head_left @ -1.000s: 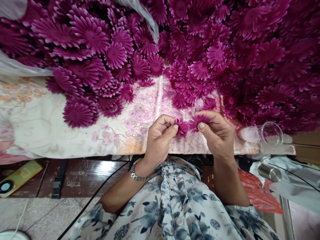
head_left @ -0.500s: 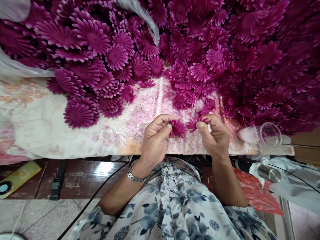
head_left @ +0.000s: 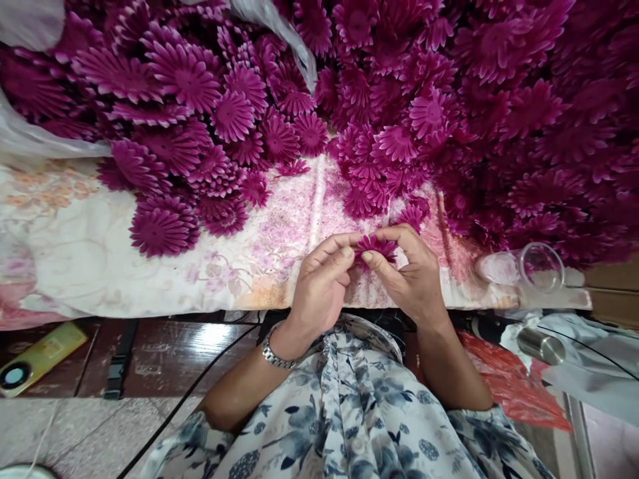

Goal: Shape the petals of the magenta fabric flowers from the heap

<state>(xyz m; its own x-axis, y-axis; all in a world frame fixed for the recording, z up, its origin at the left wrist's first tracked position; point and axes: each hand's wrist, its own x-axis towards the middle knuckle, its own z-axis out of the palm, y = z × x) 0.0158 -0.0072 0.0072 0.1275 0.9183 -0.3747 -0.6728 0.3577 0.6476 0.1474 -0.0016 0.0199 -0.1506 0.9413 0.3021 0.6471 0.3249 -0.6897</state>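
The magenta flower piece [head_left: 377,245] sits pinched between both hands at the near edge of the bench [head_left: 74,266], just above the person's lap. The left hand [head_left: 322,286] has its fingers [head_left: 335,256] curled in, thumb and forefinger closed on the left rim of the petals; the right hand [head_left: 409,276] meets it from the other side, its thumb pressed across the underside of the piece and its forefinger arched over the top, so the two grips touch around the one piece. Whether this is a single layer or two pressed together cannot be told. A metal wristwatch [head_left: 274,352] circles the left wrist. Beyond the fingertips lies a flowered cloth [head_left: 279,233] dusted with pink, and farther out a deep heap of like flower pieces [head_left: 499,100] spreads to the right, with a second heap [head_left: 190,100] to the left on clear plastic sheeting [head_left: 284,26]. Just right of the right hand a clear glass jar [head_left: 542,266] lies on its side; below it, near the lap, is a steel cylinder [head_left: 539,344]. Far to the left, on the floor, lies a yellow device [head_left: 34,356].
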